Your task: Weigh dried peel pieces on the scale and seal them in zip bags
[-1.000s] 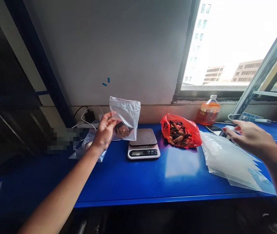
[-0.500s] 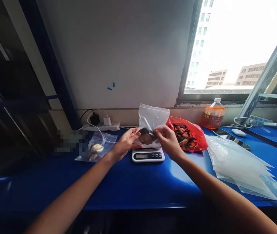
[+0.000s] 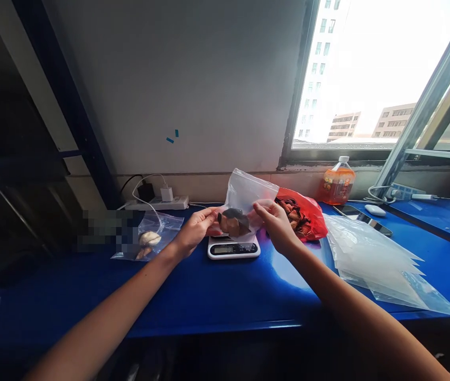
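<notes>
A clear zip bag [image 3: 248,191] hangs between my hands, tilted to the right, with several brown dried pieces [image 3: 234,223] in its lower part. My left hand [image 3: 196,228] pinches the bag's left side. My right hand [image 3: 275,222] is closed on its right side. Right below and behind the bag stands a white kitchen scale [image 3: 233,256], its dark display lit; the bag hides most of its top. Just right of the bag lies an open red plastic bag [image 3: 315,214] filled with dark reddish-brown dried pieces [image 3: 294,214].
Left on the blue table [image 3: 209,307] lies another zip bag [image 3: 169,233] with pale and brown pieces. Flat zip bags [image 3: 371,259] are stacked at the right. Behind them are a phone [image 3: 379,225], a white mouse [image 3: 375,210] and an orange bottle [image 3: 338,182]. A power strip [image 3: 177,203] runs along the wall.
The zip bag has tilted to the right, and its dried pieces show more plainly now. My left hand has moved slightly outward along its side. The whole view has shifted a little.
</notes>
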A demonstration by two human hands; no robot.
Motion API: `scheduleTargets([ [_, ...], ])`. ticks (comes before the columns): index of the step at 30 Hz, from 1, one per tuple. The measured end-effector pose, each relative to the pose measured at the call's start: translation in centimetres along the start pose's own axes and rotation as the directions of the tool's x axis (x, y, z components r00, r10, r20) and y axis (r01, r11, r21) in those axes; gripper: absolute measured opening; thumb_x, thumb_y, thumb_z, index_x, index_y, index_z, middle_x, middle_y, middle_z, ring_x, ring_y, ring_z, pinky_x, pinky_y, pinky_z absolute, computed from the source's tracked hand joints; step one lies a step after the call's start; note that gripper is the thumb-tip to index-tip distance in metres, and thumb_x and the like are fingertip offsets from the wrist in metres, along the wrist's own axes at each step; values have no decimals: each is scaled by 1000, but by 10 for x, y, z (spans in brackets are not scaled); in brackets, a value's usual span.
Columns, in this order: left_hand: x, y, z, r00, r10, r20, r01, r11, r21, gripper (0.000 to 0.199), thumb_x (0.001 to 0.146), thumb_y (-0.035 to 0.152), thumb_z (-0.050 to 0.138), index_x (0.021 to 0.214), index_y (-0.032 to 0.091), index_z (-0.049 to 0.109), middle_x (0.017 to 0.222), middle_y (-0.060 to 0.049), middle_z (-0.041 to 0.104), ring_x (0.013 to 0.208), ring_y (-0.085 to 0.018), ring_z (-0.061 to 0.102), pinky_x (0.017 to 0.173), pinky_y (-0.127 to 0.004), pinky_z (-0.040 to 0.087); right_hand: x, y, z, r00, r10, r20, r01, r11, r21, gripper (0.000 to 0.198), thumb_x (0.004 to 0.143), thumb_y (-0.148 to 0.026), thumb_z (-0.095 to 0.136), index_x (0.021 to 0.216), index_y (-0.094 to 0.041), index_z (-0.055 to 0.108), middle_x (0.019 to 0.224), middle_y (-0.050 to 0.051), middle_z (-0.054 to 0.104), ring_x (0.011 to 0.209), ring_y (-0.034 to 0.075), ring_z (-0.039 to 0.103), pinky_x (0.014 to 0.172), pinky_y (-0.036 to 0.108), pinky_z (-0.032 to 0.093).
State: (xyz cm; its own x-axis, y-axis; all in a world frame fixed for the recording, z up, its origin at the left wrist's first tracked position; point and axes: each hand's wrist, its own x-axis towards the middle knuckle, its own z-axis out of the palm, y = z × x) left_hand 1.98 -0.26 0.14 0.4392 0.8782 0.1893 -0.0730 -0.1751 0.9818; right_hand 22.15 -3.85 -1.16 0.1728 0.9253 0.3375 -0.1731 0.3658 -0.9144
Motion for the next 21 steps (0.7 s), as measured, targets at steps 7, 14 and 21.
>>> scheduleTargets([
  [7, 0, -5, 2, 998, -12, -66, 9, 998, -58, 31, 76, 42, 66, 90, 15, 66, 87, -6, 70, 77, -17, 64, 65, -26, 49, -1, 1, 5, 983, -104, -154, 110, 993, 30, 36, 69, -49, 73, 78, -19, 56, 64, 0, 61, 52, 12, 54, 52, 27, 46],
  [14, -5, 4, 1, 996, -41, 78, 41, 999, 5, 49, 71, 47, 74, 106, 14, 65, 102, -10, 69, 91, -23, 66, 76, -32, 50, -6, -8, -1, 997, -71, 42, 72, 997, -25, 40, 70, -53, 72, 78, -19, 54, 69, 1, 63, 55, 12, 56, 51, 27, 47],
  [21, -1, -8, 3, 995, -6, 96, -2, 997, 79, 37, 64, 35, 80, 92, 17, 65, 75, -2, 68, 69, -16, 64, 62, -25, 45, -10, -7, 2, 993, -120, 18, 121, 971, -204, 36, 77, -52, 65, 88, -19, 55, 78, 2, 64, 65, 15, 61, 59, 29, 50],
])
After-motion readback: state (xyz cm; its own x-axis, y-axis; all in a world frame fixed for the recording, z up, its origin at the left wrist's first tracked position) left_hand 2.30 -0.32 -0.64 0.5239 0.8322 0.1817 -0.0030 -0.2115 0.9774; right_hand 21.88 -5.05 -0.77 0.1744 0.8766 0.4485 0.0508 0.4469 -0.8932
